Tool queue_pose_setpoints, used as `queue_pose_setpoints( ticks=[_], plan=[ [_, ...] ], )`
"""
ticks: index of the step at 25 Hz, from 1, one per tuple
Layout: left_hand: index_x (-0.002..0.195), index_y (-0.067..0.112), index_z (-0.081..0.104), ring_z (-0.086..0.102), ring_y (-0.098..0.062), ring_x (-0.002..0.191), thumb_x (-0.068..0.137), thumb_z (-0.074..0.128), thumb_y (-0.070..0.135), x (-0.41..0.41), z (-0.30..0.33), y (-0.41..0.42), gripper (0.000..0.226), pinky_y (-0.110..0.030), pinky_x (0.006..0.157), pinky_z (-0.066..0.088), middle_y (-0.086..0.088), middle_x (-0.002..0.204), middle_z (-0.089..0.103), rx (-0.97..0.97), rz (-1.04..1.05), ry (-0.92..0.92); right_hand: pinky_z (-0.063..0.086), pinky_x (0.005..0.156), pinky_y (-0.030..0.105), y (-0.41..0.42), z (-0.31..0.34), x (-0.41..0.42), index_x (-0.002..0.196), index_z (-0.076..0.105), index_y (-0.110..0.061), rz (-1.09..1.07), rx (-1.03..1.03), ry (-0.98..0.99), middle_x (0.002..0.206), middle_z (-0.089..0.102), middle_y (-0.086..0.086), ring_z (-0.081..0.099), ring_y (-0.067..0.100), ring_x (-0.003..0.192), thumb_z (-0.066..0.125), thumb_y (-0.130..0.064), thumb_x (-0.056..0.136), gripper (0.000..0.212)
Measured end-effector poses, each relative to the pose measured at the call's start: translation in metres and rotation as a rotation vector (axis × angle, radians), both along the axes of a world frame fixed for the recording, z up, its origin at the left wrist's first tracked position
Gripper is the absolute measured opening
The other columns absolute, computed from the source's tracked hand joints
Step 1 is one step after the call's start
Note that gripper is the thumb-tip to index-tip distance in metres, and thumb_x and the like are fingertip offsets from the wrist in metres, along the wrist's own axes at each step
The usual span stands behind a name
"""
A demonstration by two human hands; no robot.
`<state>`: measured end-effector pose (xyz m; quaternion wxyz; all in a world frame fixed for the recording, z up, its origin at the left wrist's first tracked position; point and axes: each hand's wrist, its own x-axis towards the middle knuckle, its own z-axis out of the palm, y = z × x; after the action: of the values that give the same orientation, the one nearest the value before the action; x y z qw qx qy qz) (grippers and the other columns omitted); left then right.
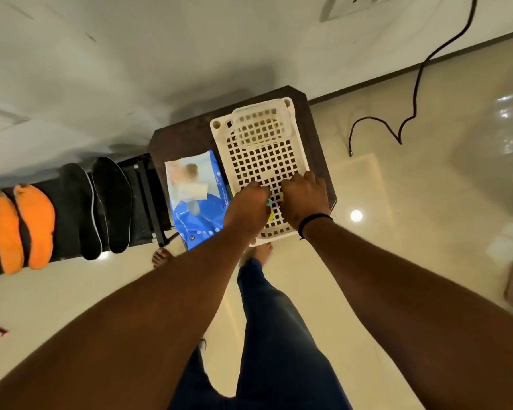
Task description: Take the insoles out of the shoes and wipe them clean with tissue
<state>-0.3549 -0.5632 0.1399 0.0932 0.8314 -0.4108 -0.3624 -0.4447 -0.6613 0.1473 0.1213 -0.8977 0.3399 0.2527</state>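
surface: a small dark brown surface standing against the wall, on the tiled floor
far right: white perforated tray (a smaller lattice basket sits in its far end)
left of tray: blue wipes pack, its near end overhanging the edge
further left: black rack carrying two black insoles and two orange insoles

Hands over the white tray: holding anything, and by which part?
Both the left hand and right hand curl around something small with green and yellow parts above the white tray; the hands hide what it is.
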Motion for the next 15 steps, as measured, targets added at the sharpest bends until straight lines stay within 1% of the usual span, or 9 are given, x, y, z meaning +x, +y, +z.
queue_pose_setpoints(
  ticks=[3,8,12,15],
  plan=[
    [0.117,0.006,0.065,0.064,-0.030,0.104,0.095,0.063,0.013,-0.002,-0.004,0.001,0.024,-0.036,0.086,0.052,-0.013,0.116,0.062,-0.006,-0.004,-0.009,0.045,0.094,0.048,0.005,-0.006,-0.001,0.113,0.064,-0.013,-0.008,-0.019,0.000,0.113,0.064,0.011,0.054,0.034,0.110,0.063,-0.024,0.090,0.026],
    [0.121,0.007,0.062,0.063,-0.029,0.109,0.096,0.064,0.016,-0.004,-0.001,0.006,0.027,-0.037,0.090,0.053,-0.013,0.123,0.061,-0.039,0.045,-0.017,0.046,0.096,0.048,0.010,0.003,0.002,0.118,0.061,-0.012,-0.039,-0.018,-0.019,0.118,0.060,0.012,0.053,0.033,0.113,0.066,-0.027,0.089,0.033],
    [0.123,0.007,0.060,0.062,-0.031,0.112,0.092,0.063,0.007,0.007,0.022,0.019,0.031,-0.040,0.089,0.054,-0.011,0.127,0.058,-0.054,0.072,0.009,0.048,0.089,0.044,0.018,0.029,0.007,0.109,0.063,-0.013,-0.046,-0.093,-0.042,0.112,0.057,0.010,0.053,0.030,0.105,0.072,-0.027,0.084,0.031],
    [0.122,0.007,0.061,0.062,-0.031,0.109,0.091,0.063,0.007,0.030,0.052,0.046,0.031,-0.040,0.087,0.054,-0.011,0.125,0.058,-0.090,0.114,0.020,0.049,0.086,0.043,0.036,0.064,0.022,0.104,0.062,-0.013,-0.018,-0.127,-0.066,0.109,0.056,0.009,0.052,0.029,0.102,0.070,-0.029,0.084,0.026]
  ],
)
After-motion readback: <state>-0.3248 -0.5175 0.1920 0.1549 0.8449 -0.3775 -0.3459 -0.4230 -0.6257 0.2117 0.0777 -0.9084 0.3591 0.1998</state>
